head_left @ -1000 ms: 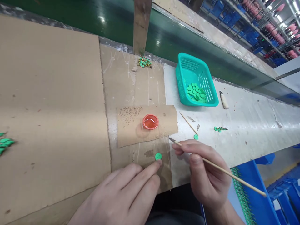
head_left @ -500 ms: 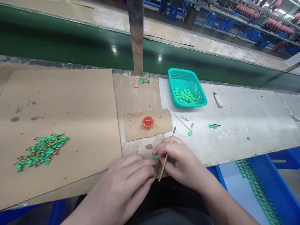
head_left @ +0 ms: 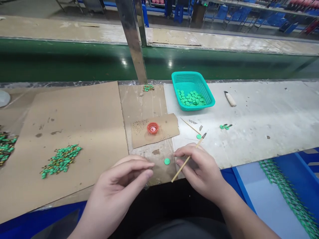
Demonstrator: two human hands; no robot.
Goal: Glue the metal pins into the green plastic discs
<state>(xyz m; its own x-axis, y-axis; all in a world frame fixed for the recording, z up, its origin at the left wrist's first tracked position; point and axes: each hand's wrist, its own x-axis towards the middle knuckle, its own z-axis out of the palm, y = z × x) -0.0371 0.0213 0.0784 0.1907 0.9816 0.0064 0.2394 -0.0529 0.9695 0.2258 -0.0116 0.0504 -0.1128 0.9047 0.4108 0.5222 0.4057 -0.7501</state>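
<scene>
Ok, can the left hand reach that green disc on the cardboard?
Likely yes: the left hand is close beside the green disc, with only bare cardboard between; the right hand is on its other side.

Teal basket with latticed walls, bright green discs inside, orange-red cup on speckled cardboard

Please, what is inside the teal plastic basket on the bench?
The teal plastic basket holds many flat round green discs, lying overlapped on its floor. The lower discs and the floor beneath them cannot be seen, because the upper discs cover them.
</scene>
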